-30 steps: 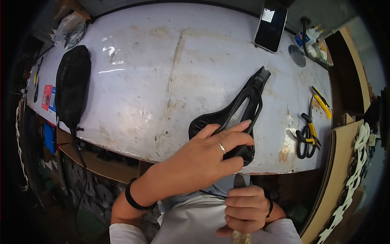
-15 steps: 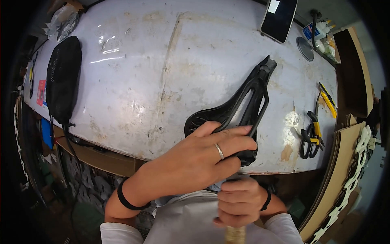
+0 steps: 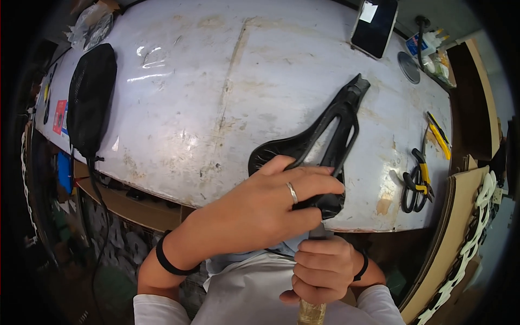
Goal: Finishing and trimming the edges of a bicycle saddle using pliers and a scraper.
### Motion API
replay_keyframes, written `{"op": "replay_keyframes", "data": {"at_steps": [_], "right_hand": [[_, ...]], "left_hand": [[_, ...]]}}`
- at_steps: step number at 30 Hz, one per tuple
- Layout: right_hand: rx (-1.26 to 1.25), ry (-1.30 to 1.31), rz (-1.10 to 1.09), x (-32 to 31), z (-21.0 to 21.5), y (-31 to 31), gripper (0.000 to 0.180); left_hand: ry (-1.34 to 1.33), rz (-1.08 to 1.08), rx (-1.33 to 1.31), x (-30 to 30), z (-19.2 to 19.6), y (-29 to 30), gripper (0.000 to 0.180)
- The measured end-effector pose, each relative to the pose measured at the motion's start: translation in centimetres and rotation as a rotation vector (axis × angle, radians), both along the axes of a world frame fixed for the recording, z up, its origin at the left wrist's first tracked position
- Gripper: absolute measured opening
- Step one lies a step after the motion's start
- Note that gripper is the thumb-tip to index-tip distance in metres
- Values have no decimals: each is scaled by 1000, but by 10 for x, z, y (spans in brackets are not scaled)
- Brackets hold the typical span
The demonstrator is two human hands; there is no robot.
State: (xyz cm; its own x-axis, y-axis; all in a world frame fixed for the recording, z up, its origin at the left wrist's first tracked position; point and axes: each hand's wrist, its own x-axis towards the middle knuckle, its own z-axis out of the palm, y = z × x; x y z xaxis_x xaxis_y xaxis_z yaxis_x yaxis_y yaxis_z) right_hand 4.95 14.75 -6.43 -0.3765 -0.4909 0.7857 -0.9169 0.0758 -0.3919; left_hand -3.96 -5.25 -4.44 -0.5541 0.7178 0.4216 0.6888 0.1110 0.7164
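A black bicycle saddle (image 3: pixel 281 149) lies underside up at the table's near right, its rails showing and its narrow nose pointing away. My left hand (image 3: pixel 260 203), with a ring on one finger, is closed over the wide rear part and the rails. Below it, my right hand (image 3: pixel 324 268) is wrapped round a hand tool with a flat metal blade (image 3: pixel 320 232) and a tan, tape-like handle (image 3: pixel 312 313). The blade points at the saddle's rear edge. Whether its tip touches cannot be made out.
Black-and-yellow pliers (image 3: pixel 416 184), black scissors (image 3: pixel 408 200) and a yellow cutter (image 3: pixel 440 138) lie along the right edge of the table (image 3: pixel 179 108). At the back right stands a phone (image 3: pixel 374 30), near a glue bottle (image 3: pixel 425 42). A long black pouch (image 3: pixel 92 100) lies at left.
My right hand has drawn slightly down, away from the saddle, so that more of the tool's metal blade shows. The left hand keeps its hold. The whole view has shifted a little.
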Motion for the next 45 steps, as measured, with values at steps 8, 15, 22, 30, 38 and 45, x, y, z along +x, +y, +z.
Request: {"op": "replay_keyframes", "data": {"at_steps": [8, 15, 22, 30, 38, 45], "right_hand": [[-237, -71, 82, -1, -18, 4, 35], [-147, -162, 160, 3, 11, 16, 38], [-73, -159, 152, -8, 4, 16, 39], [-139, -195, 201, -7, 7, 20, 41], [-82, -176, 139, -4, 11, 22, 41], [-313, -313, 223, -17, 2, 28, 34]], "left_hand": [[59, 13, 82, 1, -7, 4, 18], [70, 20, 48, -1, -6, 2, 20], [146, 67, 106, 2, -11, 9, 26], [129, 73, 86, 7, -10, 7, 23], [120, 68, 95, 7, -11, 8, 22], [172, 89, 51, 7, -10, 11, 23]]}}
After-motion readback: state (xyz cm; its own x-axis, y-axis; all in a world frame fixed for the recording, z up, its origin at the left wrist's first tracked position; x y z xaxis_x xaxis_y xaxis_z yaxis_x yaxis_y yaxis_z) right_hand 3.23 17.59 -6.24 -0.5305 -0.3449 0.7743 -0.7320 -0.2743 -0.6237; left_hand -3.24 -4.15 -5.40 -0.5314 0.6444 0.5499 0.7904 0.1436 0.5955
